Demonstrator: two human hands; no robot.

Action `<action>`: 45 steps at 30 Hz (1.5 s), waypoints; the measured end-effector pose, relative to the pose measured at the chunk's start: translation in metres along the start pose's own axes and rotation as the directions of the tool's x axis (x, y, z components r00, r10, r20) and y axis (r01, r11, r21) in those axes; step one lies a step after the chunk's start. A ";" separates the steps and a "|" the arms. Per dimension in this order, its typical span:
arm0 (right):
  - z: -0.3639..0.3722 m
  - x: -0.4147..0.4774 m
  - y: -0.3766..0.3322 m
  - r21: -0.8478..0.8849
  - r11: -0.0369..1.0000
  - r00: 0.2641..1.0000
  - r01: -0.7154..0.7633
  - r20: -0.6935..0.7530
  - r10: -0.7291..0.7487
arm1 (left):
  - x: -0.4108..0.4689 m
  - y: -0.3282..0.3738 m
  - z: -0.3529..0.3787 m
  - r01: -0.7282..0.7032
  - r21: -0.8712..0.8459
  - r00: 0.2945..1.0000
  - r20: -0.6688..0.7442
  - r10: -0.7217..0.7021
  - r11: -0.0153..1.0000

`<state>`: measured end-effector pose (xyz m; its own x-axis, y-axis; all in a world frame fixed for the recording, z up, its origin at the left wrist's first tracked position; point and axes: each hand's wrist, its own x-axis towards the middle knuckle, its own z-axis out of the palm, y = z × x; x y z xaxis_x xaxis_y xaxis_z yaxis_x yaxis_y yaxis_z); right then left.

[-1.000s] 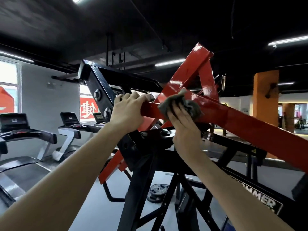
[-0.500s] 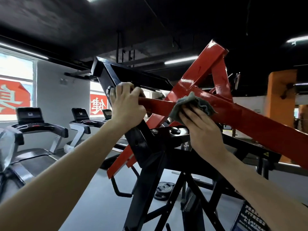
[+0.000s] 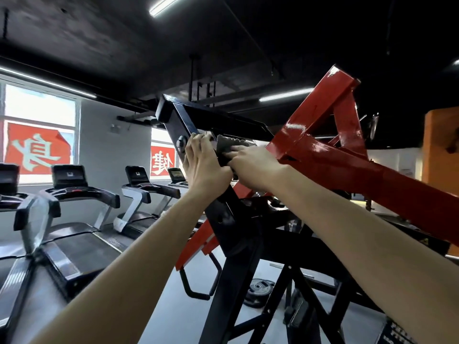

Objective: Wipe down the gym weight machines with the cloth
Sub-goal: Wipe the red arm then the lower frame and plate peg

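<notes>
Leftward along the red arm (image 3: pixel 367 175) goes your right grip (image 3: pixel 253 167) since half a second ago, taking the cloth (image 3: pixel 231 148) with it; a stretch of bare red bar lay between your two grips then, and now they sit just beside each other, nearly touching. Your right grip has its fingers (image 3: pixel 236 155) laid almost straight over the grey cloth, pressing it against the near end of the red arm; the thumb is hidden, and a fold of the cloth stands up above the fingers. Your left grip (image 3: pixel 203 167) curls its fingers over the top edge of the weight machine (image 3: pixel 238 244), where the black upright (image 3: pixel 173 122) meets the red arm, and holds on there; a bolt head (image 3: pixel 181 143) shows just left of its fingertips. Both of your forearms reach up from the bottom of the view, bare.

Beyond the grips, the red arm slopes down to the right, and a second red bar crosses it, rising to the upper right; the black frame spreads its legs to the floor (image 3: pixel 173 306) below. A weight plate (image 3: pixel 258 289) lies flat on the floor between those legs. To the left stands a row of treadmills (image 3: pixel 74 194) facing windows (image 3: pixel 39 108) with red banners; an orange pillar (image 3: pixel 439 145) stands at the far right; a strip light (image 3: pixel 161 6) glows on the dark ceiling.
</notes>
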<state>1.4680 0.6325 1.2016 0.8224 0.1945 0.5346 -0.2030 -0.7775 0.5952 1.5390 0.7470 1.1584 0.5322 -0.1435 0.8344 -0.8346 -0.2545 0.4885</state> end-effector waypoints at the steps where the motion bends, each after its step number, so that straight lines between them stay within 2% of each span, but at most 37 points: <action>1: -0.001 -0.007 0.000 -0.027 1.000 1.000 0.009 -0.006 -0.009 | 0.000 -0.001 0.000 -0.002 0.002 1.000 0.002 0.002 1.000; 3: -0.002 -0.032 0.004 -0.084 0.996 0.999 0.014 -0.050 -0.018 | -0.002 -0.001 0.001 -0.008 -0.005 1.000 0.012 0.008 1.000; 7: 0.006 -0.087 0.010 -0.046 0.998 0.956 -0.038 -0.291 0.023 | -0.003 0.001 0.002 -0.025 -0.025 1.000 -0.013 0.025 0.999; 9: 0.010 -0.091 0.011 -0.034 0.998 0.953 -0.057 -0.300 0.045 | -0.003 0.002 0.004 -0.026 -0.034 0.999 -0.020 0.025 0.999; 10: 0.006 -0.086 0.009 -0.021 0.998 0.960 -0.052 -0.276 0.044 | -0.002 0.001 0.004 -0.023 -0.037 1.000 -0.020 0.022 0.999; 13: -0.010 -0.049 0.004 -0.026 1.000 0.998 -0.003 -0.066 0.002 | 0.000 -0.003 0.003 -0.012 -0.036 1.000 -0.017 0.011 0.999; 16: -0.013 -0.009 0.006 0.036 0.999 0.992 0.003 0.124 -0.008 | 0.001 -0.006 0.002 -0.010 -0.034 1.000 -0.016 0.009 0.999; 19: -0.011 0.005 0.007 0.036 0.999 0.989 -0.016 0.150 0.010 | 0.003 -0.005 0.002 -0.004 -0.035 1.000 -0.012 0.004 0.999; 21: -0.011 -0.009 0.005 0.031 1.000 0.996 0.000 0.091 -0.003 | 0.002 -0.004 0.000 0.001 -0.031 1.000 0.006 -0.001 1.000; 23: -0.005 -0.036 0.004 0.011 1.000 0.998 0.017 -0.069 -0.016 | 0.000 -0.003 -0.002 -0.001 -0.022 1.000 0.017 0.001 1.000; 26: 0.022 -0.082 0.012 0.057 0.998 0.920 -0.027 -0.390 0.048 | -0.001 0.001 -0.004 -0.032 0.015 0.999 0.030 0.031 0.999; 27: 0.032 -0.100 0.015 0.071 0.997 0.895 -0.038 -0.441 0.066 | -0.002 0.003 -0.003 -0.053 0.054 0.998 0.042 0.051 0.997; 32: 0.063 -0.171 0.021 0.085 0.988 0.862 -0.129 -0.484 0.154 | -0.003 0.019 0.000 -0.230 0.365 0.966 0.198 0.166 0.902; 35: 0.067 -0.163 0.011 0.167 0.970 0.828 -0.178 -0.507 0.239 | -0.016 0.032 0.006 -0.360 0.483 0.926 0.287 0.244 0.798; 37: 0.065 -0.135 0.003 0.186 0.972 0.804 -0.144 -0.551 0.224 | -0.026 0.036 0.011 -0.394 0.531 0.914 0.312 0.259 0.750; 39: 0.060 -0.109 -0.002 0.176 0.981 0.806 -0.085 -0.567 0.172 | -0.028 0.035 0.012 -0.373 0.525 0.925 0.278 0.261 0.765; 42: 0.060 -0.105 0.004 0.151 0.988 0.838 -0.037 -0.534 0.113 | -0.018 0.036 0.008 -0.306 0.434 0.947 0.233 0.223 0.847; 45: 0.069 -0.141 0.018 0.217 0.971 0.825 -0.100 -0.527 0.203 | -0.007 0.047 0.012 -0.339 0.352 0.934 0.236 0.268 0.873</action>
<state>1.3854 0.5504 1.0956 0.3574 0.3181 0.8781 -0.1636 -0.9043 0.3942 1.4978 0.7249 1.1722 0.3073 -0.4275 0.8502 -0.8584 -0.5101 0.0538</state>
